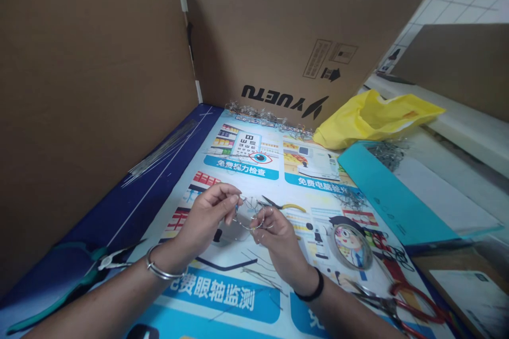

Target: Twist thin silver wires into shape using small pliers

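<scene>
both hands, left hand [209,217] and right hand [274,230], pinch a wire ring [249,215] (mid-shaping, i judge); the next bend needs a steady grip.

My left hand [209,217] and right hand [278,238] meet at centre, forearms converging from below. Left fingertips [233,202] pinch together; right fingers curl inward, palm turned down, both wrists slightly raised.
</scene>
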Motion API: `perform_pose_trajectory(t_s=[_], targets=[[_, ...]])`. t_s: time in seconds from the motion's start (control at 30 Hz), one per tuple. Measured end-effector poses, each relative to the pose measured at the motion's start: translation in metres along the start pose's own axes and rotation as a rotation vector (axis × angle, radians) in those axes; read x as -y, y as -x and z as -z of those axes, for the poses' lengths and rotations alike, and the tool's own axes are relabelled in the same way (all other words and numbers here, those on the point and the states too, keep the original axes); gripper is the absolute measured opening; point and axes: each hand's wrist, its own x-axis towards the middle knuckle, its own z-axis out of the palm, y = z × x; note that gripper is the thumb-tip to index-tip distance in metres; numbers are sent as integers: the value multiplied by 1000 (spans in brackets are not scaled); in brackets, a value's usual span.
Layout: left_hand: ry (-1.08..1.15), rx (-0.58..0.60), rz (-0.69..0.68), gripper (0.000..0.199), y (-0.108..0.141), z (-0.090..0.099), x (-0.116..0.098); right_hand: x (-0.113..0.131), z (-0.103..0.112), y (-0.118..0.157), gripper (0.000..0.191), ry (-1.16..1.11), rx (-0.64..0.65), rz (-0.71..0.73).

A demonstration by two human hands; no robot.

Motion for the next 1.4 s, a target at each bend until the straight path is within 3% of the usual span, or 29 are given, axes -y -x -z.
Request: perform_pose_trajectory(t_s=[0.7,1.4], targets=[[-22,0,11,11,0,-1,-3,-1,2,2,24,15,3,-3],[-100,-1,106,14,-3,-6,-18,6,3,-2,28,-188,53,-188]])
